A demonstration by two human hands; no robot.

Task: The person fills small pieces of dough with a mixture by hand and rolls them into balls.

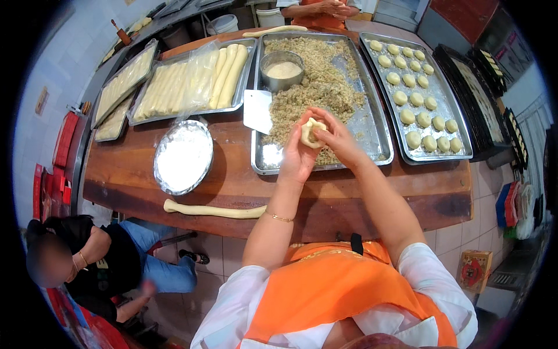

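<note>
My left hand (295,156) cups a pale piece of dough (310,131) from below. My right hand (335,136) pinches the same dough from the right, thumb and fingers pressing its edge. Both hands hover over the near end of a metal tray (372,125) heaped with crumbly brownish filling (317,87). A small round metal bowl (282,70) of pale filling sits in that tray at its far left. A white scraper (257,110) lies against the tray's left rim.
A tray of round dough balls (415,96) lies to the right. Dough logs under plastic (192,78) fill a tray at left. Near it stands a foil pan of flour (183,156). A long dough rope (212,210) lies at the table's near edge. One person sits at lower left, another works at the far side.
</note>
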